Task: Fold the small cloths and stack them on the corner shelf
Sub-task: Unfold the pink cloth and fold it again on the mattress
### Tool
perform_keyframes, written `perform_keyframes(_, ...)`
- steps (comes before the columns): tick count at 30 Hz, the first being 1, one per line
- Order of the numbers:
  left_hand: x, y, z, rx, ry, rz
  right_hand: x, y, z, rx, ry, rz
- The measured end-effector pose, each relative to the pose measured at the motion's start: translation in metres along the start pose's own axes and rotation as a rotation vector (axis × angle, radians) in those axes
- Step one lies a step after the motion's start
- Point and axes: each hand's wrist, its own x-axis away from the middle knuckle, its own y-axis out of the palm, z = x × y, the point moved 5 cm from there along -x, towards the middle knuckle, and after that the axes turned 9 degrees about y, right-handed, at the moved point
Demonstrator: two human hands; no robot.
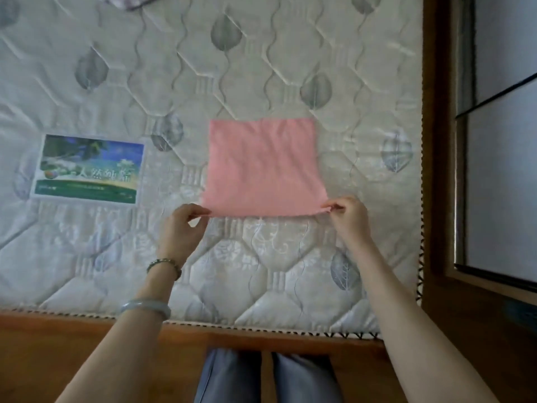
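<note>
A pink cloth [263, 167] lies spread flat on the quilted mattress [261, 68], roughly square. My left hand [181, 228] pinches its near left corner between thumb and fingers. My right hand [348, 218] pinches the near right corner the same way. The near edge is lifted slightly off the mattress between the two hands. No shelf is in view.
A printed label [88, 168] with a landscape picture is sewn on the mattress to the left of the cloth. A wooden bed frame [87, 344] runs along the near edge and the right side. A patterned fabric [128, 1] shows at the top left edge. A framed glass panel [499, 141] stands at the right.
</note>
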Motion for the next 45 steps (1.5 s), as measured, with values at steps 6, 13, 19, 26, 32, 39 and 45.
perform_keyframes(6, 0.045, 0.041, -0.053, -0.223, -0.099, -0.26, 0.032, 0.054, 0.068, 0.193, 0.144, -0.196)
perform_keyframes(13, 0.035, 0.036, -0.072, -0.191, -0.237, -0.23, 0.026, 0.047, 0.06, 0.126, 0.246, -0.146)
perform_keyframes(19, -0.025, 0.037, -0.05, -0.031, -0.292, 0.076, -0.025, 0.046, 0.033, -0.097, 0.32, 0.043)
perform_keyframes(26, -0.048, 0.061, -0.071, -0.072, -0.485, 0.097, -0.051, 0.071, 0.038, 0.029, 0.503, -0.056)
perform_keyframes(32, -0.042, 0.067, -0.077, -0.131, -0.51, 0.104, -0.047, 0.075, 0.04, 0.061, 0.484, -0.073)
perform_keyframes(39, -0.035, 0.037, -0.055, 0.156, -0.412, 0.291, -0.03, 0.047, 0.022, -0.432, 0.355, 0.053)
perform_keyframes(45, -0.019, -0.007, -0.008, 0.331, -0.179, 0.424, -0.003, -0.002, -0.017, -0.412, 0.063, 0.129)
